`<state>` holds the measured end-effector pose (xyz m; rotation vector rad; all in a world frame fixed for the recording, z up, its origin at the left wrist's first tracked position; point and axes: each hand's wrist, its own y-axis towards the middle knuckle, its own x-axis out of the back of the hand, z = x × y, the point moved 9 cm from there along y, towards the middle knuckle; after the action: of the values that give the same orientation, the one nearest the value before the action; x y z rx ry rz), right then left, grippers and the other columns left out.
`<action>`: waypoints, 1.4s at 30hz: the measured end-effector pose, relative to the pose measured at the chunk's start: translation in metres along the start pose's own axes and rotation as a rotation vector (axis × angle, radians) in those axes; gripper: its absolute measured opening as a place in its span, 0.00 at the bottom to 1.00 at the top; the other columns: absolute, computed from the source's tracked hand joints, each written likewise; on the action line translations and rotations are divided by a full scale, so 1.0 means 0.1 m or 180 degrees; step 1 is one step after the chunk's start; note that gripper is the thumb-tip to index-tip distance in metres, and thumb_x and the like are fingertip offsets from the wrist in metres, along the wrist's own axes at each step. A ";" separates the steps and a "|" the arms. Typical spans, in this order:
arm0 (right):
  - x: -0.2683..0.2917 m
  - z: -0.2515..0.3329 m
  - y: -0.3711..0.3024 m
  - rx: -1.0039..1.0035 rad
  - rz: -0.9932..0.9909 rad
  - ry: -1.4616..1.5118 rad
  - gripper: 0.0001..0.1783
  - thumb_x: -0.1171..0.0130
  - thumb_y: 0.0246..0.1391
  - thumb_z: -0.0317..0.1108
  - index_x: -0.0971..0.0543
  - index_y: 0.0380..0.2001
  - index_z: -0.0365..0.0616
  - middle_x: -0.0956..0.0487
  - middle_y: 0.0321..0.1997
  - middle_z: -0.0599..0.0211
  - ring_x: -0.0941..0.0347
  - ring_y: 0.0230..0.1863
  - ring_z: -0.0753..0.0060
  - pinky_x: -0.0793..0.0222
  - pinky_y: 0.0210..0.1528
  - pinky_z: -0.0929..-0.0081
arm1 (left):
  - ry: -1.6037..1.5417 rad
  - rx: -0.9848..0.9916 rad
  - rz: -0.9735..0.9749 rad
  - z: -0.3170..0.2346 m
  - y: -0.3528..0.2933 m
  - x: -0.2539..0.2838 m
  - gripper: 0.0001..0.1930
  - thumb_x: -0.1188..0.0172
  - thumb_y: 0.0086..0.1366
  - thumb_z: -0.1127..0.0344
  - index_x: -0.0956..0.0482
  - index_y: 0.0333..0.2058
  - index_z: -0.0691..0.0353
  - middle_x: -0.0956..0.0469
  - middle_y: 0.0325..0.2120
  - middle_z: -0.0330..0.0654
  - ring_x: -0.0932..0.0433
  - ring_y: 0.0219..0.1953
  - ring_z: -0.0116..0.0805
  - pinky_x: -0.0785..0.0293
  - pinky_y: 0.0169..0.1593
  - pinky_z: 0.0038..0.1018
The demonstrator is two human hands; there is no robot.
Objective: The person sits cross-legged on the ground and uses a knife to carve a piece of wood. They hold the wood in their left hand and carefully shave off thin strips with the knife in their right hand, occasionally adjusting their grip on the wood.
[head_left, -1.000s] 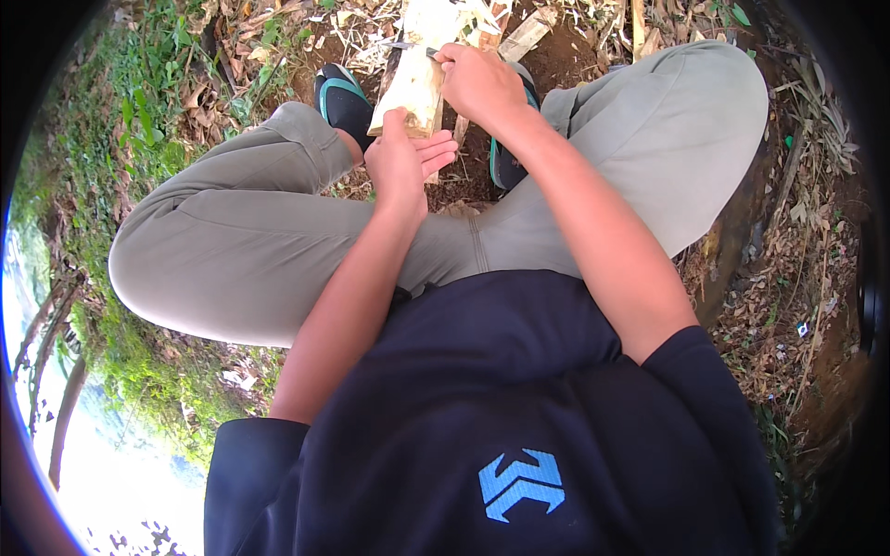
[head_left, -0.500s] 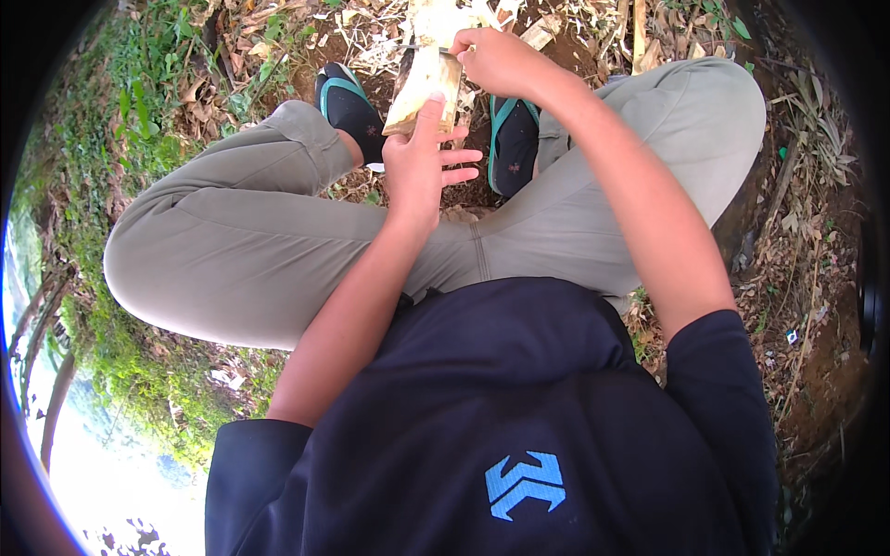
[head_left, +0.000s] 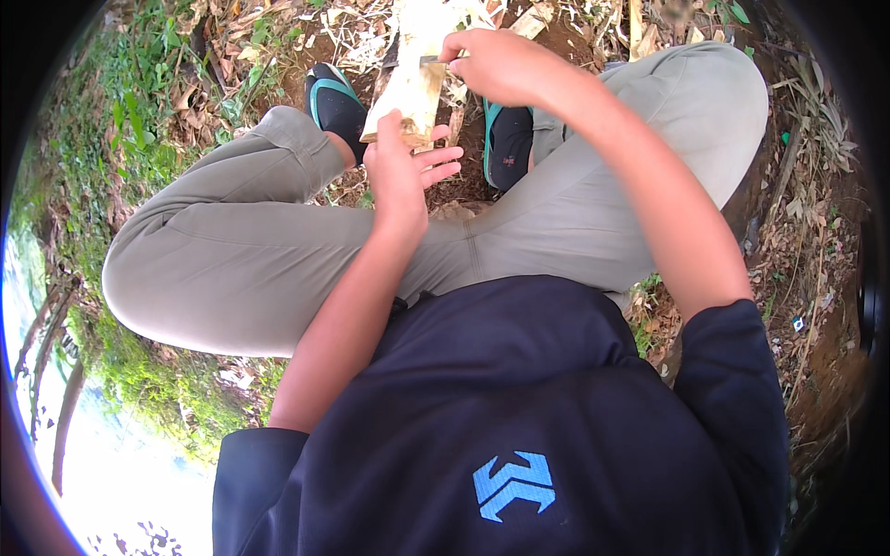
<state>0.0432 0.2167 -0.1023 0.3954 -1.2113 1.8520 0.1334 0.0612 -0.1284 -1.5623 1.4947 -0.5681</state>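
Note:
A pale, flat piece of wood slants away from me between my feet, its far end washed out by glare. My left hand holds its near end, thumb laid on the upper face and the other fingers spread out beyond the right edge. Closed fingers of my right hand grip what looks like a knife. Only a short, thin dark stretch of its blade shows, against the right side of the wood; the handle is hidden in the hand.
Black sandals with teal straps are on my left foot and right foot, either side of the wood. Pale shavings and dry leaves litter the soil ahead. Green plants grow at the left; dry stalks lie at the right.
The near end of the wood and my left hand have shifted left and slightly toward me. My right hand has moved a little left, with the blade now lower and showing less across the wood.

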 end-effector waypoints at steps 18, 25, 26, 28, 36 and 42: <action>0.18 0.25 -0.21 0.0463 -0.0145 0.0362 0.14 0.47 0.62 0.37 0.20 0.47 0.45 0.21 0.26 0.57 0.23 0.29 0.61 0.29 0.37 0.62 | 0.0445 -0.0357 -0.0084 -0.10 -0.02 -0.03 0.25 0.44 0.66 0.61 0.33 0.56 0.72 0.22 0.41 0.52 0.16 0.30 0.40 0.16 0.28 0.28; 0.10 0.04 -0.44 0.0239 -0.0127 0.0468 0.14 0.48 0.64 0.38 0.22 0.50 0.47 0.21 0.26 0.56 0.22 0.31 0.54 0.29 0.39 0.58 | 0.0431 -0.0358 -0.0145 -0.11 -0.05 -0.02 0.25 0.46 0.67 0.59 0.33 0.55 0.72 0.22 0.40 0.52 0.16 0.30 0.42 0.16 0.29 0.29; 0.09 0.05 -0.51 0.0178 -0.0129 0.0504 0.14 0.48 0.65 0.38 0.23 0.51 0.47 0.21 0.26 0.55 0.22 0.32 0.52 0.30 0.39 0.57 | 0.0338 -0.0358 -0.0120 -0.11 -0.04 -0.03 0.24 0.47 0.67 0.59 0.33 0.54 0.72 0.22 0.40 0.53 0.16 0.29 0.43 0.17 0.28 0.29; 0.05 0.10 -0.67 0.0054 -0.0139 0.0572 0.15 0.50 0.67 0.39 0.25 0.53 0.47 0.21 0.27 0.53 0.22 0.33 0.48 0.30 0.39 0.56 | 0.0153 -0.0363 -0.0063 -0.13 -0.04 -0.04 0.23 0.49 0.69 0.58 0.31 0.53 0.74 0.21 0.39 0.55 0.16 0.29 0.43 0.18 0.25 0.29; -0.06 0.09 -1.07 -0.0020 -0.0724 0.1053 0.13 0.52 0.66 0.33 0.27 0.50 0.42 0.19 0.32 0.44 0.22 0.38 0.38 0.30 0.41 0.47 | 0.0119 -0.0600 0.0216 -0.17 -0.05 -0.12 0.22 0.47 0.71 0.57 0.29 0.52 0.73 0.18 0.41 0.55 0.15 0.29 0.43 0.18 0.25 0.28; 0.03 0.03 -1.16 -0.0116 -0.0701 0.1067 0.12 0.50 0.65 0.30 0.25 0.49 0.41 0.20 0.32 0.45 0.23 0.37 0.38 0.30 0.39 0.48 | 0.0236 -0.0599 0.0310 -0.11 -0.06 -0.16 0.22 0.44 0.71 0.58 0.27 0.52 0.73 0.18 0.42 0.54 0.14 0.31 0.42 0.19 0.25 0.25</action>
<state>0.1337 0.2336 -0.0312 0.1794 -0.9323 1.6266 0.1250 0.0733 -0.1143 -1.6148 1.7116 -0.4439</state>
